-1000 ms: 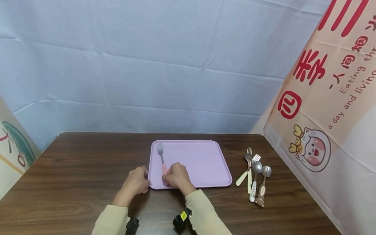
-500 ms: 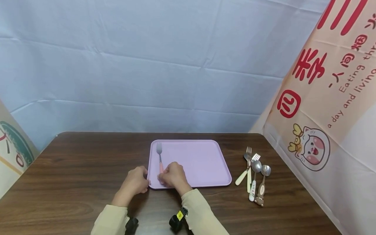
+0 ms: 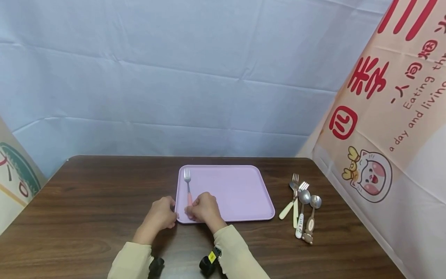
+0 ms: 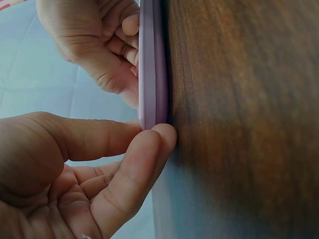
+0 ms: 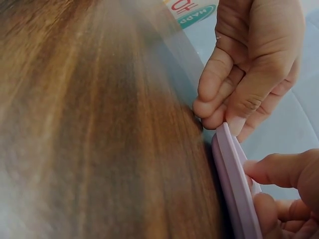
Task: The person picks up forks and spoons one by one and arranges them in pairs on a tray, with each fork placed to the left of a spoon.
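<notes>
A fork with a pink handle [image 3: 189,198] lies along the left side of the lilac tray [image 3: 230,193], tines pointing to the far edge. My right hand [image 3: 204,209] pinches the end of its handle, which the fingers partly hide. At the tray's near left corner, my left hand [image 3: 161,215] grips the rim. The left wrist view shows the left thumb [image 4: 104,137] on the tray's upper side and fingertips [image 4: 167,134] at its underside. In the right wrist view, the right thumb and fingers [image 5: 284,169] are just inside the near rim.
To the right of the tray, several forks and spoons lie in a loose group, among them a brown-handled spoon [image 3: 310,224] and a white-handled spoon [image 3: 300,224]. The dark wooden table [image 3: 104,201] ends at a pale blue cloth [image 3: 174,97] behind and a printed cloth [image 3: 379,135] at right.
My right hand has slid a little to the left with the fork, bringing it closer to the tray's left rim and straighter. The left hand has stayed at the corner.
</notes>
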Available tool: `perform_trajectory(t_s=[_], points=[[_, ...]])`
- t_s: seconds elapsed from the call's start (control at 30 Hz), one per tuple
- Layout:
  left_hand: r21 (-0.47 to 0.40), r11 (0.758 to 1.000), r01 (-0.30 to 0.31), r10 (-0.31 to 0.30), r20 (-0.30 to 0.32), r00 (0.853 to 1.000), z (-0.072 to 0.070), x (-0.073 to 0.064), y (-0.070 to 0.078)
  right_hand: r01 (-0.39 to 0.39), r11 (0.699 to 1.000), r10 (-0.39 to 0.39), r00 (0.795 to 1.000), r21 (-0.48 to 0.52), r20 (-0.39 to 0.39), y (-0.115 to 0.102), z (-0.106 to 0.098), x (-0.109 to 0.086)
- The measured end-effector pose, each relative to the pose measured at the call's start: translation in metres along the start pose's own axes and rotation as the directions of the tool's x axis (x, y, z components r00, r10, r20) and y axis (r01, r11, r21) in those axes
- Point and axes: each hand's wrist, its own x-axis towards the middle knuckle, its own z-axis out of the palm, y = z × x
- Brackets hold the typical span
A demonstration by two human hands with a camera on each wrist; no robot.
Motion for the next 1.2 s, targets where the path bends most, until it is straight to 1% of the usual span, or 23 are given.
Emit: perform_trajectory(t_s=[0.47,0.73,1.03,1.2], points=[[-0.012,1.000,-0.010,0.010,0.006,1.000,-0.0003,-0.0003,0.0003,0.005,0.998,-0.006,1.000,-0.056,-0.019,-0.0011,0.0032,-0.0005],[-0.014,1.000,0.009,-0.009,0.009,1.000,0.0002,0.0004,0.0001,-0.001,0.999,0.001,1.000,-0.039,-0.016,-0.0013,0.0037,-0.0007],[-0.023,1.000,0.000,0.000,0.009,1.000,0.0001,-0.0003,0.0004,0.032,0.995,-0.036,0.998,-0.099,-0.042,-0.0022,0.0060,-0.0019],[-0.036,0.999,0.009,-0.009,0.003,1.000,0.0011,0.0009,-0.0007,0.033,0.992,-0.040,0.998,-0.120,-0.051,-0.0014,0.0060,-0.0023]])
